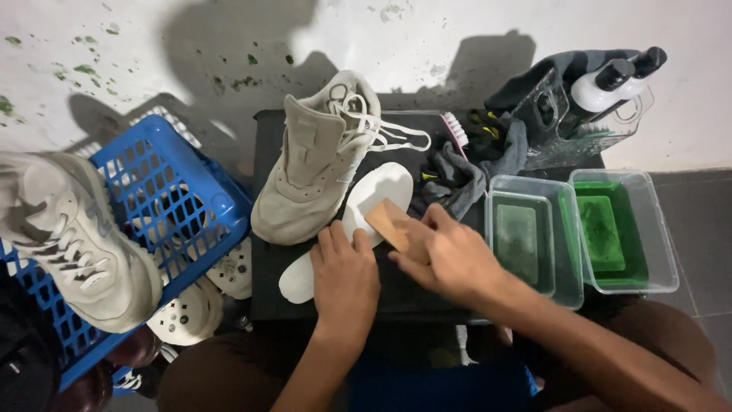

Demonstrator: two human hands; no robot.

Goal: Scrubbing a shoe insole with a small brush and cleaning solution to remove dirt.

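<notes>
A white insole (377,189) lies on a dark mat (412,294) in the middle of the head view. My left hand (345,276) presses flat on the insole's near half, fingers together. My right hand (446,255) grips a wooden-backed brush (387,222) and holds it against the insole's right edge. A beige high-top sneaker (309,164) with loose white laces lies on its side just left of the insole, touching it.
A blue plastic crate (171,191) stands at left with a second beige sneaker (72,240) resting on it. Two clear tubs of green liquid (610,229) sit at right. Behind them are grey cloths (465,179), a pink-handled brush (456,130) and a clear bin with bottles (610,84).
</notes>
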